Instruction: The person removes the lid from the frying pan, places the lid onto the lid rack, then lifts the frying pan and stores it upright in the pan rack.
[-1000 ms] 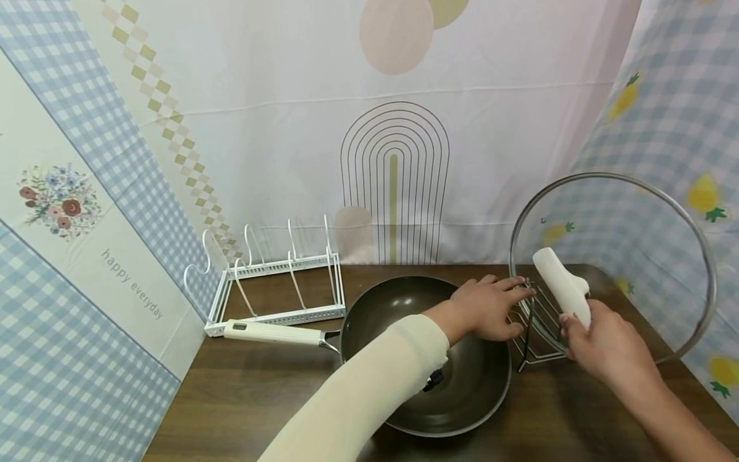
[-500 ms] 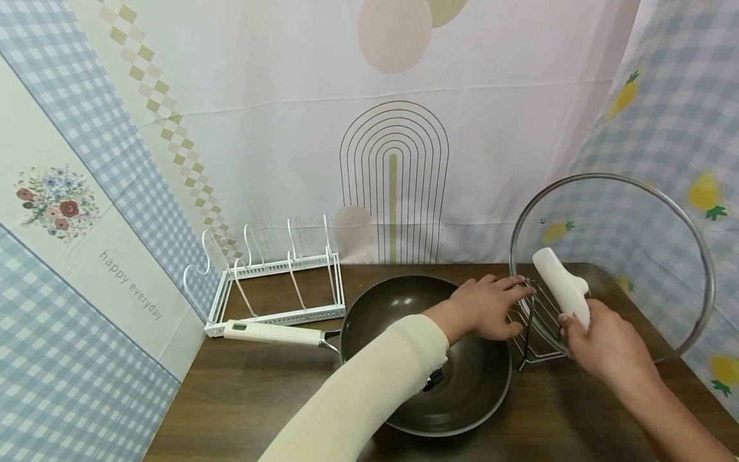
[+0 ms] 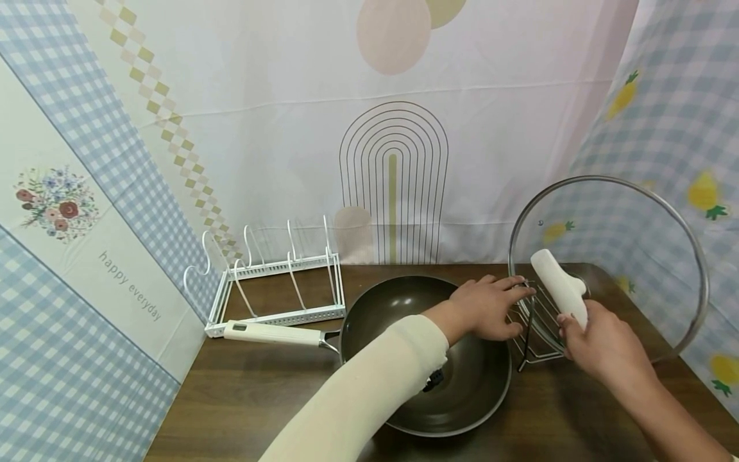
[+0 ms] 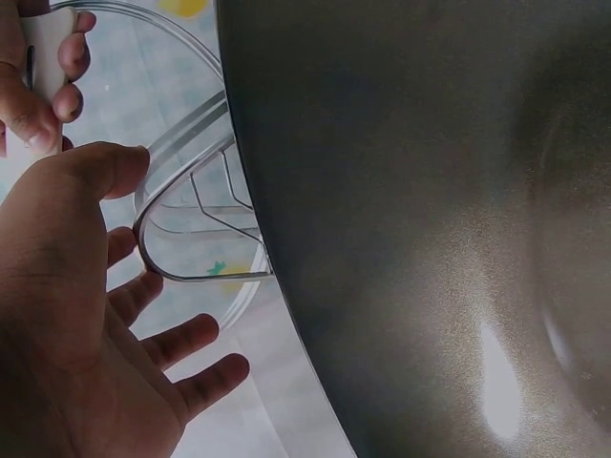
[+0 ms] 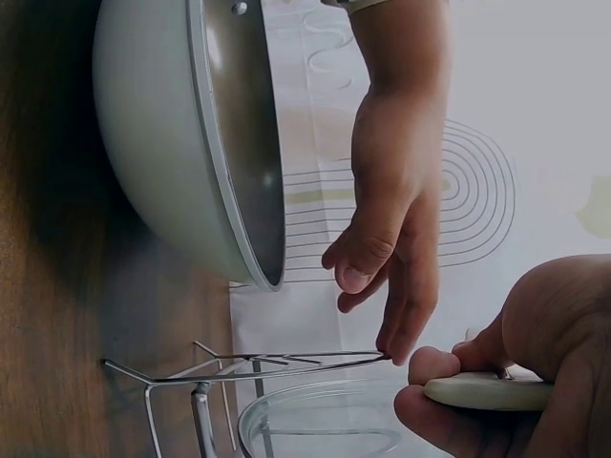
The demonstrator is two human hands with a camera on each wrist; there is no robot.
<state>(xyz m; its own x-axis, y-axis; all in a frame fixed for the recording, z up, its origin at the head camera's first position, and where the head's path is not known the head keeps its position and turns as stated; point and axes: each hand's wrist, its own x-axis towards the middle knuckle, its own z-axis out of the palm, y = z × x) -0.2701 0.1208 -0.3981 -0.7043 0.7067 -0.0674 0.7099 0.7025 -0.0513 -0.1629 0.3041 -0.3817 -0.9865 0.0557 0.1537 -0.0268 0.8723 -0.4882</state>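
A glass lid (image 3: pixel 700 269) with a metal rim stands on edge at the right in the head view. My right hand (image 3: pixel 614 346) grips the lower end of its cream handle (image 3: pixel 557 279). Behind the handle, the lid leans in a wire lid rack (image 3: pixel 524 350). My left hand (image 3: pixel 489 308) reaches across the wok (image 3: pixel 427 401), its fingertips at the top of the rack and its thumb held apart. In the left wrist view, the spread fingers of that hand (image 4: pixel 91 305) lie along the rack's rounded wire end (image 4: pixel 143 239).
The wok's cream handle (image 3: pixel 274 332) points left, in front of a white metal rack (image 3: pixel 314 314) with upright dividers. All stand on a dark wood table (image 3: pixel 248 398). Patterned cloth (image 3: pixel 277 147) hangs behind and at both sides.
The lid and the right hand on its handle have shifted very slightly left. My left hand stays in place at the wire rack.
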